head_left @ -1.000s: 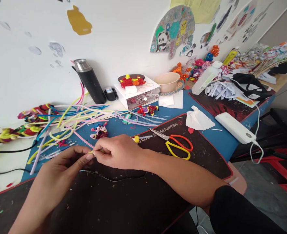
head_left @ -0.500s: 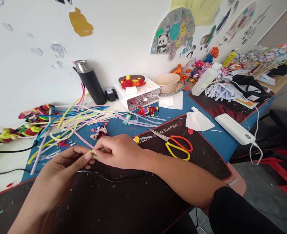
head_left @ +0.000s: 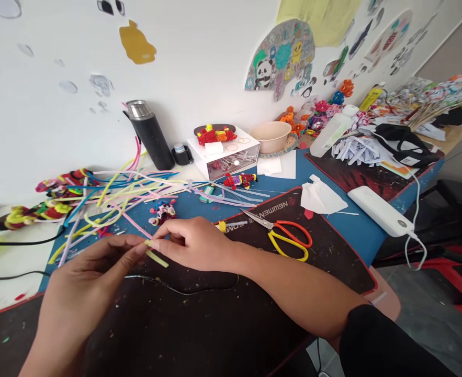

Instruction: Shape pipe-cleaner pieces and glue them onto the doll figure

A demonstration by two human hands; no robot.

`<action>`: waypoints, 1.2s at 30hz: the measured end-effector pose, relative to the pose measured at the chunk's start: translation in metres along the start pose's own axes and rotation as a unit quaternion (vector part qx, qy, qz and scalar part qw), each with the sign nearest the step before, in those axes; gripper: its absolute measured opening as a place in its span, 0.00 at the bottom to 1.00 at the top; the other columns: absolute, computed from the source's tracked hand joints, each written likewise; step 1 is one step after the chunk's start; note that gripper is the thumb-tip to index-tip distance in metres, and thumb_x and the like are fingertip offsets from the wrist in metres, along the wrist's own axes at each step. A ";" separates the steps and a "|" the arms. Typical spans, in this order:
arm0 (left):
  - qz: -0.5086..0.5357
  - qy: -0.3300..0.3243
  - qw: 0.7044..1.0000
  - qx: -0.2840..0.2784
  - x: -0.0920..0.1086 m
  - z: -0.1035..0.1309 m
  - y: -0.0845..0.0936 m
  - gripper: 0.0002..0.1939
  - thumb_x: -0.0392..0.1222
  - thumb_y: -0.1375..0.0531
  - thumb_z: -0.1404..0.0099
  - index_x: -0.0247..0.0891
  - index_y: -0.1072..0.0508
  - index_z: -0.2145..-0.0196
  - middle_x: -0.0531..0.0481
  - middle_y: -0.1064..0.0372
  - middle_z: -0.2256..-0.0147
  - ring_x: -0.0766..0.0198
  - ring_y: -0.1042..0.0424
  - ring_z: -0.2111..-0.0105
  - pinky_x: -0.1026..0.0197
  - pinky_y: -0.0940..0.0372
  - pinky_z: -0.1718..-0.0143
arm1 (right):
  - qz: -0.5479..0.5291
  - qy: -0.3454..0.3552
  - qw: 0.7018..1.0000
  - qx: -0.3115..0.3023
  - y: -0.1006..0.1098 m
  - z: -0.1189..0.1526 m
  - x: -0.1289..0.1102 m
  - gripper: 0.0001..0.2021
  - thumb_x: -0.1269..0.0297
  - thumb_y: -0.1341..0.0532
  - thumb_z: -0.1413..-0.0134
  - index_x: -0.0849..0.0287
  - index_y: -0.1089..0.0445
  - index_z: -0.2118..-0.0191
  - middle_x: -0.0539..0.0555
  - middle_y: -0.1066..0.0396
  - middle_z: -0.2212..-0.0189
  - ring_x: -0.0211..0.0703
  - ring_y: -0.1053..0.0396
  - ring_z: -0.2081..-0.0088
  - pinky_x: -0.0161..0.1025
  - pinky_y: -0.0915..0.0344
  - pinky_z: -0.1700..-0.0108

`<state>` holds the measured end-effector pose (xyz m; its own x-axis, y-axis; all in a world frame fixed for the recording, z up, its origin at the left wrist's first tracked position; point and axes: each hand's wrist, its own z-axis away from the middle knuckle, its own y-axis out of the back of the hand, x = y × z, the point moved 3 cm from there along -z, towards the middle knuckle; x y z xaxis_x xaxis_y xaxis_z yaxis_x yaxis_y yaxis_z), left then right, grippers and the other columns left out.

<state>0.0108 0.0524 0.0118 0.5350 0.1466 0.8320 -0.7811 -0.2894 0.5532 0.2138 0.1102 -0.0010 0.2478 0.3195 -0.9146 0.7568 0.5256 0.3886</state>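
Observation:
A short pale yellow-green pipe cleaner (head_left: 158,257) is pinched between the fingertips of my left hand (head_left: 93,277) and my right hand (head_left: 193,243). Its free end points down and to the right over the dark mat. Both hands are closed, their fingertips meeting, so part of the pipe cleaner is hidden. Just beyond my fingers sits a small figure (head_left: 163,211) of dark red, white and blue fuzzy wire. Scissors (head_left: 283,233) with one red and one yellow handle lie to the right of my right hand, beside a small yellow piece (head_left: 222,226).
Loose pipe cleaners (head_left: 124,193) spread over the left back. A black thermos (head_left: 152,133), a white drawer box (head_left: 231,154) and a beige bowl (head_left: 270,136) stand along the wall. Crumpled tissue (head_left: 320,196) and a white power bank (head_left: 380,210) lie at right. A thin wire (head_left: 183,292) crosses the mat.
A longer end of the pipe cleaner now shows below my right fingertips. My hands stay close together; the whole view has shifted slightly.

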 end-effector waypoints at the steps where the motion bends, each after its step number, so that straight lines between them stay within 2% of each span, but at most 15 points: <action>1: 0.006 0.005 1.000 0.017 0.000 0.001 0.001 0.20 0.65 0.26 0.50 0.50 0.13 0.66 0.51 0.13 0.65 0.53 0.15 0.67 0.60 0.22 0.66 | -0.015 -0.005 1.000 0.000 0.001 0.000 0.001 0.07 0.59 0.32 0.26 0.55 0.19 0.53 0.44 0.30 0.74 0.37 0.35 0.72 0.34 0.44 0.64; 3: 0.010 0.011 0.999 0.031 0.001 0.002 0.003 0.20 0.64 0.25 0.48 0.50 0.13 0.64 0.51 0.12 0.64 0.53 0.15 0.66 0.60 0.22 0.65 | -0.039 -0.016 0.999 0.001 0.001 -0.001 0.002 0.08 0.57 0.30 0.28 0.55 0.19 0.53 0.44 0.29 0.73 0.37 0.34 0.71 0.34 0.44 0.64; 7: 0.005 -0.007 1.000 0.008 0.005 0.004 0.001 0.17 0.62 0.26 0.45 0.51 0.13 0.64 0.52 0.13 0.64 0.52 0.15 0.65 0.57 0.21 0.62 | -0.048 -0.017 0.999 0.010 0.000 -0.003 0.005 0.08 0.59 0.31 0.27 0.57 0.18 0.55 0.45 0.28 0.72 0.37 0.34 0.70 0.34 0.43 0.64; 12: -0.032 -0.080 0.996 0.008 0.006 0.005 0.003 0.12 0.60 0.28 0.40 0.54 0.13 0.64 0.54 0.13 0.63 0.53 0.17 0.64 0.57 0.23 0.58 | -0.025 -0.008 1.000 0.012 0.001 -0.004 0.005 0.07 0.62 0.32 0.26 0.57 0.18 0.57 0.46 0.26 0.72 0.37 0.33 0.70 0.33 0.43 0.63; 17: -0.086 -0.161 0.983 -0.014 0.009 0.004 0.007 0.09 0.59 0.31 0.37 0.56 0.13 0.64 0.56 0.14 0.64 0.54 0.18 0.66 0.59 0.26 0.60 | -0.008 -0.009 1.000 0.005 0.000 -0.004 0.006 0.07 0.61 0.32 0.26 0.57 0.17 0.56 0.47 0.24 0.71 0.38 0.30 0.69 0.34 0.43 0.64; 22: -0.102 -0.212 0.970 -0.061 0.017 -0.001 0.003 0.09 0.56 0.34 0.37 0.56 0.14 0.67 0.54 0.13 0.66 0.52 0.17 0.68 0.58 0.24 0.59 | 0.077 0.025 0.997 -0.008 -0.003 -0.003 0.008 0.08 0.62 0.34 0.24 0.56 0.17 0.54 0.52 0.18 0.65 0.43 0.24 0.63 0.37 0.43 0.61; 26: -0.112 -0.198 0.969 -0.098 0.014 -0.003 -0.003 0.10 0.57 0.35 0.38 0.54 0.15 0.68 0.53 0.14 0.67 0.53 0.16 0.70 0.59 0.25 0.65 | 0.145 0.040 0.988 -0.023 -0.004 -0.003 0.008 0.08 0.62 0.35 0.23 0.55 0.17 0.55 0.54 0.15 0.62 0.47 0.22 0.60 0.39 0.45 0.62; 30: -0.102 -0.179 0.975 -0.078 0.011 0.000 -0.003 0.12 0.60 0.33 0.38 0.54 0.15 0.64 0.53 0.13 0.65 0.53 0.15 0.68 0.60 0.26 0.65 | 0.079 0.007 0.997 -0.012 0.000 -0.003 0.006 0.07 0.62 0.34 0.24 0.56 0.17 0.56 0.50 0.19 0.68 0.42 0.26 0.67 0.37 0.44 0.63; 36: -0.112 -0.217 0.969 -0.037 0.014 0.004 0.001 0.10 0.57 0.34 0.34 0.54 0.15 0.65 0.56 0.15 0.67 0.57 0.18 0.70 0.61 0.26 0.61 | -0.001 -0.035 0.999 -0.021 -0.001 -0.005 0.007 0.08 0.60 0.32 0.27 0.57 0.17 0.56 0.48 0.23 0.70 0.38 0.31 0.70 0.35 0.43 0.65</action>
<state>0.0187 0.0501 0.0235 0.7668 -0.2171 0.6040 -0.6415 -0.2260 0.7331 0.2123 0.1159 -0.0075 0.2895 0.2634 -0.9202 0.7314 0.5593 0.3902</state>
